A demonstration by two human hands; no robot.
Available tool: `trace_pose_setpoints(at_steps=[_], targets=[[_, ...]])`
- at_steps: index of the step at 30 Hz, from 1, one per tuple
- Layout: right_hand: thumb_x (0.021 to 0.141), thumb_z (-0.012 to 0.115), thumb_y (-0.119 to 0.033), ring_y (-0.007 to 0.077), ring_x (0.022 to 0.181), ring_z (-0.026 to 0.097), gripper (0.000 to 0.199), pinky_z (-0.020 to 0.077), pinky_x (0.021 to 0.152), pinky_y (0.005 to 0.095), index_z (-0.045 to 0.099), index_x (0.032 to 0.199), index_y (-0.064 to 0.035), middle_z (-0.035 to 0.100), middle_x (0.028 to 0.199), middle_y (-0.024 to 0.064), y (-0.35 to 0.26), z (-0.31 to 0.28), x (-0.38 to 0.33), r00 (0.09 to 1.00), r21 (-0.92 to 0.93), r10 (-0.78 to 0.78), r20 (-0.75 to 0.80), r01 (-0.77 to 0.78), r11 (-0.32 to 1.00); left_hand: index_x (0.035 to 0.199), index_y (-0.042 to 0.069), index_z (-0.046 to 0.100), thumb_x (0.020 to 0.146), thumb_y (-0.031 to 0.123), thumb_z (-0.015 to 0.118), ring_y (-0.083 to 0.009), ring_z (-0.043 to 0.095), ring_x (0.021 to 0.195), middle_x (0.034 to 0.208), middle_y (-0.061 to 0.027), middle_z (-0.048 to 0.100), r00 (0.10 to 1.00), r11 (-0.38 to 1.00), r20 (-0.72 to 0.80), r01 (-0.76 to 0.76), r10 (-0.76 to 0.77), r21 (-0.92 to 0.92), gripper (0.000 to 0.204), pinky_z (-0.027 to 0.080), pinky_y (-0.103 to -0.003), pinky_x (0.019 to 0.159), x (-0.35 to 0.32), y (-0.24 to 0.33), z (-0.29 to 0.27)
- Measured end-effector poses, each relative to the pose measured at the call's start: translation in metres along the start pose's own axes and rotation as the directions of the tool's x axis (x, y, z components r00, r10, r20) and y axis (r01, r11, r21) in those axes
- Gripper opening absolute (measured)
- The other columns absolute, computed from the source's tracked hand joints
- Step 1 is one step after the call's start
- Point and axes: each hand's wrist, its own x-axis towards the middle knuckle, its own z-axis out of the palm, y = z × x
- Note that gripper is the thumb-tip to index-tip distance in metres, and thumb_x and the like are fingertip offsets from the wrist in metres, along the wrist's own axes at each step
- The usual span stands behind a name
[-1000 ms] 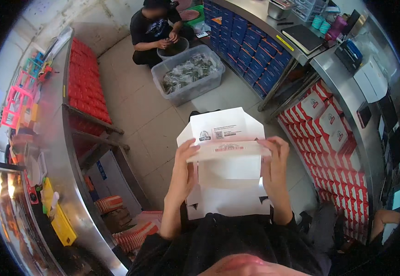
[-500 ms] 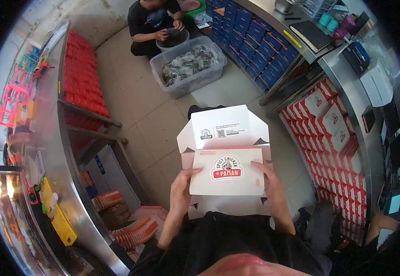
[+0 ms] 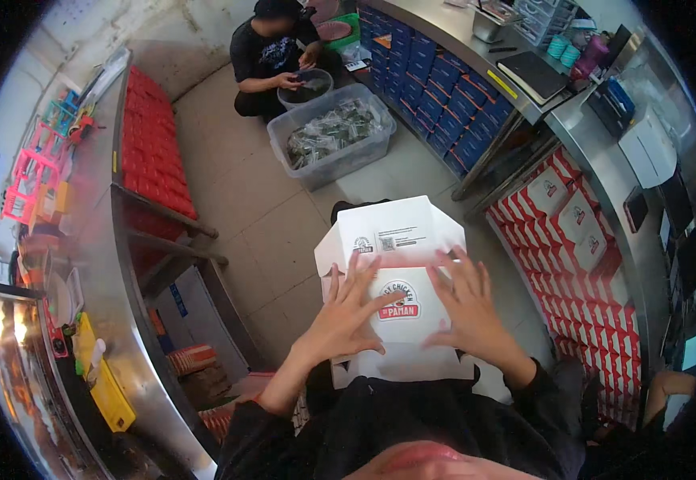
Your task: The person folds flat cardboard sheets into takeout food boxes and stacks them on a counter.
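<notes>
Under L hand [image 3: 344,320], carton logo [image 3: 401,310], pt. hidden

Two foreground hands [image 3: 346,314]; one clear bin [image 3: 348,161], one bucket [image 3: 303,103]

In front of you lies the box [image 3: 412,330], white card, unclosed. Its far flap [image 3: 388,226] spreads away from you, slant-sided, with small dark print. The middle panel [image 3: 414,276] faces up, bearing a red-and-black emblem [image 3: 409,311]; blank white card [image 3: 410,365] lies nearest you. Whether all is one sheet cannot be told.
</notes>
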Motion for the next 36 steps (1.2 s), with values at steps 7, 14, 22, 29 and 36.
trace_pose_setpoints(at_steps=[7, 14, 22, 29, 36], targets=[[0.054, 0.084, -0.051, 0.0386, 0.139, 0.025, 0.125, 0.0112, 0.107, 0.0706, 0.022, 0.149, 0.0014, 0.029, 0.145, 0.0238, -0.005, 0.023, 0.004, 0.992, -0.189, -0.017, 0.122, 0.040, 0.981, 0.143, 0.036, 0.041, 0.055, 0.039, 0.087, -0.0437, 0.017, 0.143, 0.151, -0.0229, 0.023, 0.998, 0.990, 0.056, -0.040, 0.032, 0.137, 0.100, 0.007, -0.068, 0.113, 0.006, 0.006, 0.010], [0.055, 0.087, -0.042, 0.0405, 0.139, 0.025, 0.122, 0.0162, 0.103, 0.0718, 0.020, 0.152, -0.0083, 0.027, 0.145, 0.0265, 0.010, 0.050, -0.001, 0.996, -0.245, -0.044, 0.077, 0.062, 0.967, 0.145, 0.038, 0.038, 0.060, 0.031, 0.085, -0.0444, 0.021, 0.141, 0.151, -0.0224, 0.024, 0.997, 0.965, 0.075, -0.043, 0.025, 0.257, 0.098, 0.018, -0.062, 0.114, 0.011, 0.001, 0.022], [0.061, 0.084, -0.042, 0.0403, 0.142, 0.021, 0.113, 0.0172, 0.103, 0.0699, 0.024, 0.151, -0.0095, 0.023, 0.150, 0.0273, 0.014, 0.063, -0.006, 0.986, -0.239, -0.136, -0.095, 0.110, 0.965, 0.138, 0.032, 0.050, 0.060, 0.029, 0.085, -0.0454, 0.029, 0.136, 0.148, -0.0218, 0.029, 0.997, 0.983, -0.013, -0.074, 0.077, 0.165, 0.085, 0.028, -0.057, 0.110, 0.013, -0.002, 0.017], [0.081, 0.073, -0.037, 0.0369, 0.143, 0.022, 0.096, 0.0229, 0.111, 0.0567, 0.016, 0.153, -0.0083, 0.020, 0.154, 0.0228, 0.025, 0.025, -0.045, 0.773, 0.379, 0.260, -0.579, -0.027, 0.925, 0.136, 0.010, 0.051, 0.062, 0.030, 0.085, -0.0442, 0.028, 0.131, 0.141, -0.0271, 0.029, 0.880, 0.994, -0.466, 0.046, -0.089, -0.103, 0.084, 0.024, -0.054, 0.109, 0.042, 0.062, 0.008], [0.086, 0.069, -0.012, 0.0296, 0.121, 0.049, 0.104, 0.0532, 0.088, 0.0427, -0.011, 0.152, -0.0167, 0.030, 0.146, 0.0203, 0.019, 0.055, -0.056, 0.702, 0.982, 0.708, -0.076, 0.176, -0.069, 0.148, 0.008, 0.031, 0.069, 0.028, 0.083, -0.0482, 0.011, 0.140, 0.150, -0.0300, 0.010, 0.929, 0.987, -0.346, -0.153, 0.129, -0.042, 0.097, 0.016, -0.058, 0.112, 0.087, 0.125, 0.066]])
